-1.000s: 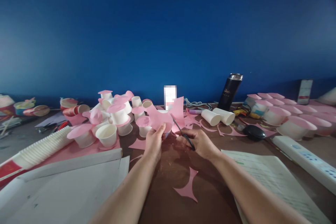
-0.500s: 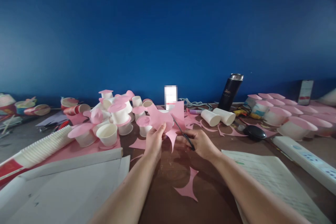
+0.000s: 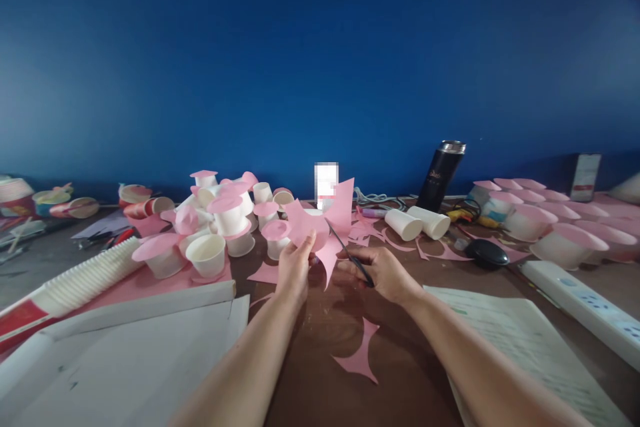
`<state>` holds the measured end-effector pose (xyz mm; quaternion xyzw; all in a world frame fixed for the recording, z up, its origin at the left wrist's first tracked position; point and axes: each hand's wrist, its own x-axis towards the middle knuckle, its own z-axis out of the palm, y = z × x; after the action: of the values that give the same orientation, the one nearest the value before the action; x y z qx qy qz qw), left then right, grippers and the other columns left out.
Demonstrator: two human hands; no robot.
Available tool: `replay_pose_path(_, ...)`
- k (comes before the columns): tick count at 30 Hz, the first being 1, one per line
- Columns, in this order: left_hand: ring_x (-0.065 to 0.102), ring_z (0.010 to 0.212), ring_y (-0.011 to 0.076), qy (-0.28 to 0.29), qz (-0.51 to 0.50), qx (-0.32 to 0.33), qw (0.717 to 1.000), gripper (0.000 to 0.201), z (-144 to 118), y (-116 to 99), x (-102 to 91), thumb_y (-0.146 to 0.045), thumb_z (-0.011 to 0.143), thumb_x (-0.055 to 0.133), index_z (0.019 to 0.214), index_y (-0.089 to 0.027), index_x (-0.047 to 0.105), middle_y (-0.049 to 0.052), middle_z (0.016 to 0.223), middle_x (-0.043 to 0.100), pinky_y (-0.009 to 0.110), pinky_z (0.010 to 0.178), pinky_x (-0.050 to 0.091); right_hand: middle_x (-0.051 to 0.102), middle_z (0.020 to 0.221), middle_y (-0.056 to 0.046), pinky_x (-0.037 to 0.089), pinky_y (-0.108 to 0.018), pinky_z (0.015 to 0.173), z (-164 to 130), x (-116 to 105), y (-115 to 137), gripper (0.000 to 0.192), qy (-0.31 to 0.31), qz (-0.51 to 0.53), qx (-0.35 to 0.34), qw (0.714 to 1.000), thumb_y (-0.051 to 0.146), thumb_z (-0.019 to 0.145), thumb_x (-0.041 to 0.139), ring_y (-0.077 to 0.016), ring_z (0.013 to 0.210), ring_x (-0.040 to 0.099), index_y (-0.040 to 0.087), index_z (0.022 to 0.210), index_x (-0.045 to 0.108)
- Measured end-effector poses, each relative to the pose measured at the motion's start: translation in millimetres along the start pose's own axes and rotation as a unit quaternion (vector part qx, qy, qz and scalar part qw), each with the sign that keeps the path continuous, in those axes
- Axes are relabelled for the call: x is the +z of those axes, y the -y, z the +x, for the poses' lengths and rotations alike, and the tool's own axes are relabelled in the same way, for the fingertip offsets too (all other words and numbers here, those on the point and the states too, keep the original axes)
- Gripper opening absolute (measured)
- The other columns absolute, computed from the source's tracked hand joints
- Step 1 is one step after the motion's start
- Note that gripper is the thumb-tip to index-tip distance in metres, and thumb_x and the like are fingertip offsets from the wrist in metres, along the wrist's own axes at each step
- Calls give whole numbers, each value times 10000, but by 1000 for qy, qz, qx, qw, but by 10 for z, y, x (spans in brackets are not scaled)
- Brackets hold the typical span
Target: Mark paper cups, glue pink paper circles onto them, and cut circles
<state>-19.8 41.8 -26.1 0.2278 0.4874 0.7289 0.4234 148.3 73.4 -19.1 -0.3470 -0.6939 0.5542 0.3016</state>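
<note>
My left hand point(image 3: 296, 265) pinches a sheet of pink paper point(image 3: 306, 225), thumb on top and fingers behind. The paper has curved cut edges; one flap stands up on the right and a pointed strip hangs down. In my right hand point(image 3: 383, 272) is a pair of dark-handled scissors point(image 3: 356, 259), their blades at the paper's right side, in the cut between flap and strip. My fingers hide part of the handles. Below both hands, a curved pink paper scrap point(image 3: 361, 355) lies on the brown table point(image 3: 310, 373).
White paper cups with pink tops point(image 3: 227, 213) crowd the left; more capped cups point(image 3: 570, 240) stand right. A stack of cups point(image 3: 95, 273) lies at left. Two white cups point(image 3: 427, 223) lie near a black bottle point(image 3: 440, 177). A power strip point(image 3: 583, 300) and papers point(image 3: 530, 347) flank my right arm.
The pink paper's right flap has risen and tilted further right as the scissors stay at the cut. Both hands keep nearly the same place; the view has shifted slightly.
</note>
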Motion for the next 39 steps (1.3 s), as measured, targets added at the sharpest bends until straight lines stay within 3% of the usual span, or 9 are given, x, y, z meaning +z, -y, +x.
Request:
replay_pose_path(5, 462, 453, 83, 5, 59, 10, 998, 402, 19, 17, -31, -474, 565, 804, 662, -128, 624, -16, 524, 548, 229, 473, 369, 493, 577, 32, 372, -242, 498, -6, 4, 5, 517, 10, -1, 10, 1000, 494, 716, 730, -82, 477, 457, 114, 1065, 700)
replay_pose_path(13, 504, 488, 127, 67, 148, 31, 986, 403, 19, 48, -80, -527, 631, 737, 639, -131, 660, 18, 532, 592, 257, 500, 366, 510, 595, 21, 378, -243, 505, 5, -34, 22, 518, 3, 3, 11, 1000, 495, 690, 752, -92, 521, 447, 119, 1043, 706)
replay_pose_path(24, 497, 542, 103, 76, 92, 36, 992, 380, 25, 88, -72, -488, 659, 740, 769, -131, 672, 19, 653, 631, 234, 528, 369, 489, 547, 34, 348, -245, 489, -35, -76, 107, 493, 0, -30, 0, 1000, 495, 706, 735, -89, 484, 432, 128, 1036, 717)
replay_pose_path(32, 438, 480, 82, 63, 83, 41, 994, 368, 59, 96, -85, -480, 651, 750, 727, -132, 655, -3, 578, 580, 226, 480, 334, 509, 557, 26, 364, -252, 489, -47, -66, 153, 509, 4, -24, 15, 1000, 514, 685, 747, -94, 487, 434, 138, 1027, 723)
replay_pose_path(39, 589, 594, 153, 50, 95, 38, 993, 370, -13, 16, -26, -444, 629, 768, 806, -126, 705, 57, 681, 681, 252, 554, 429, 505, 570, 28, 349, -250, 514, -25, -44, 77, 470, 6, -11, 3, 1000, 485, 705, 744, -97, 522, 436, 136, 1020, 718)
